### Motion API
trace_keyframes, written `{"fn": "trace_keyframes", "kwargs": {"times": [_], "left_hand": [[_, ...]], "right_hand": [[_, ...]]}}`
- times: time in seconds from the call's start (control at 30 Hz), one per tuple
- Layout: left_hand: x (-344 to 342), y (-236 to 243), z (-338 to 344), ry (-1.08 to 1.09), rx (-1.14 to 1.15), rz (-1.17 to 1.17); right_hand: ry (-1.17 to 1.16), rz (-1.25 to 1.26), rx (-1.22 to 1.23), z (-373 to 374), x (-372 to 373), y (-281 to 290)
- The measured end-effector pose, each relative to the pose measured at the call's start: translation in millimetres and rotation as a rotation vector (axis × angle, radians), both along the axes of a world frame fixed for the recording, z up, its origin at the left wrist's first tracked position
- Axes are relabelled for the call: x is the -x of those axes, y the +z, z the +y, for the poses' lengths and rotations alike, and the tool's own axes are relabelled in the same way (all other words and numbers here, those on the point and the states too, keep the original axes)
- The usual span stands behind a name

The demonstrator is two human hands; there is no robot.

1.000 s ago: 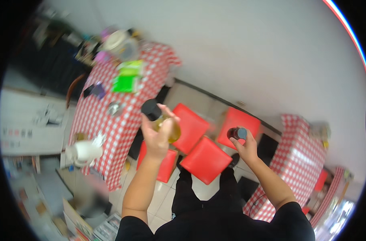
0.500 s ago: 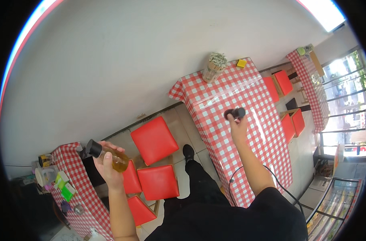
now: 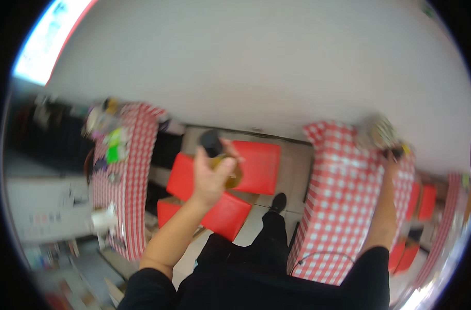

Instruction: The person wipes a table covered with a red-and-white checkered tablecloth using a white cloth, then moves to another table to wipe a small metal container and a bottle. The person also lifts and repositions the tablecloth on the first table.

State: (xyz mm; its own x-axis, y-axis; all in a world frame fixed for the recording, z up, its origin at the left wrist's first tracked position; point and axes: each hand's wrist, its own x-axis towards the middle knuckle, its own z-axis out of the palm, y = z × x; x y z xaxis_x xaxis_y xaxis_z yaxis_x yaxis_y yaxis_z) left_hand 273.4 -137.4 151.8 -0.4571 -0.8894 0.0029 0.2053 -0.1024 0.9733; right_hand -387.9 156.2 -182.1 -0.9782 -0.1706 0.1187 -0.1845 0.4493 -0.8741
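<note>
My left hand is closed around a bottle of yellow-brown liquid with a wide black cap, held up in front of the red seats. The bottle leans, its cap toward the upper left. My right arm reaches to the far end of the right-hand table, where my right hand has its fingers on a small dark bottle. This bottle is just above or on the checked tablecloth; blur hides which. Close beside it are a vase of pale flowers and a small yellow thing.
Red padded stools stand between the two tables. A second red-and-white checked table on the left carries a green-and-white packet and other items. A white wall runs behind. A dark cable crosses the right table's near end.
The view has swung left and blurred. My right hand has carried the dark bottle from mid-table to the far end, by the vase. The left hand still holds its bottle, now before the stools.
</note>
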Motion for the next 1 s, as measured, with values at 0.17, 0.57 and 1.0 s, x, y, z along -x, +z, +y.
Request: {"fn": "trace_keyframes", "kwargs": {"times": [0.17, 0.57, 1.0], "left_hand": [[-45, -9, 3, 0.079, 0.057, -0.078], [-311, -21, 21, 0.567, 0.039, -0.104], [-704, -38, 120, 1.143, -0.08, -0.123]], "right_hand": [[0.08, 0.121, -0.246, 22, 71, 17], [0.216, 0.311, -0.626, -83, -263, 82], [2.16, 0.271, 0.117, -389, -1284, 130]]}}
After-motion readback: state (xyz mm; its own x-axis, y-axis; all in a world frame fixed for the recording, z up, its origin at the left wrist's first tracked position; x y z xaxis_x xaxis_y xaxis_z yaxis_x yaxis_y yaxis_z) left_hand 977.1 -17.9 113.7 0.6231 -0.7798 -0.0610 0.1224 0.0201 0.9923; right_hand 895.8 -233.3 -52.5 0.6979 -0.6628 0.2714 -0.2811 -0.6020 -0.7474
